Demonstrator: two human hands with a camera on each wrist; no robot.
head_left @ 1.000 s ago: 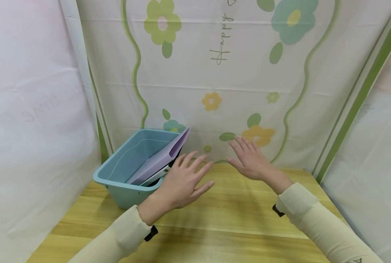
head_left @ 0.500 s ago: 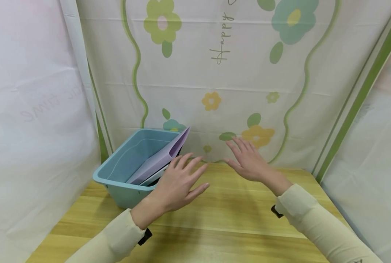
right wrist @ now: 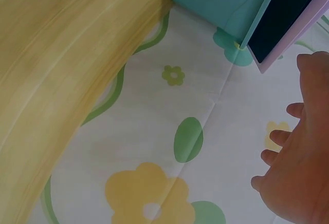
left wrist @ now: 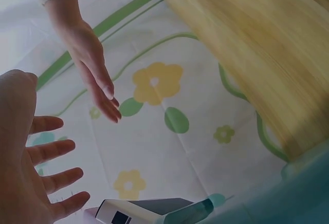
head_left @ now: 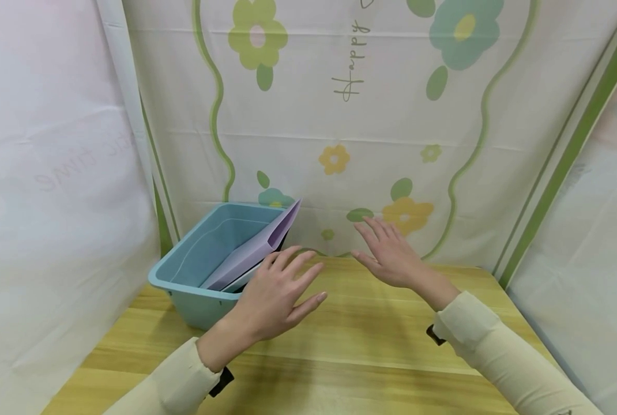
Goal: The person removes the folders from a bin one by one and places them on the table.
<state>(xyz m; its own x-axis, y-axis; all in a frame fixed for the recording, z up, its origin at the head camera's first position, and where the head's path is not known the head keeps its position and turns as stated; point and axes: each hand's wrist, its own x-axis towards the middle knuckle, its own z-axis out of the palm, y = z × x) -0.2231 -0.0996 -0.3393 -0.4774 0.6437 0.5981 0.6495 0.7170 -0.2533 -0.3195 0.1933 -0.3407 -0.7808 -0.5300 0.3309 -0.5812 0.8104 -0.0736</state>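
White cloth (head_left: 391,121) printed with flowers, leaves and wavy green lines hangs behind a yellowish wood-grain table (head_left: 371,346). Near the table's far left side sits a light blue basin (head_left: 199,305) with a rounded rim and smooth, sloping walls. Inside it leans a pale purple folder (head_left: 248,256), thick and box-like, tilted so that its hollow upper end rises past the right rim. Under the folder shows something black and white (left wrist: 126,211), mostly hidden; its kind cannot be told.

Basin and folder are to the left of both hands. The left hand (head_left: 272,297) is just beside them, covering the basin's near right corner in the head view; its fingers are spread apart, and it holds nothing. Farther right, well apart from the basin, the right hand (head_left: 391,256) hovers over the table's far part, fingers extended, thumb apart, holding nothing. Cream sleeves (head_left: 511,357) cover both arms, with black straps (head_left: 222,381) below the wrists.
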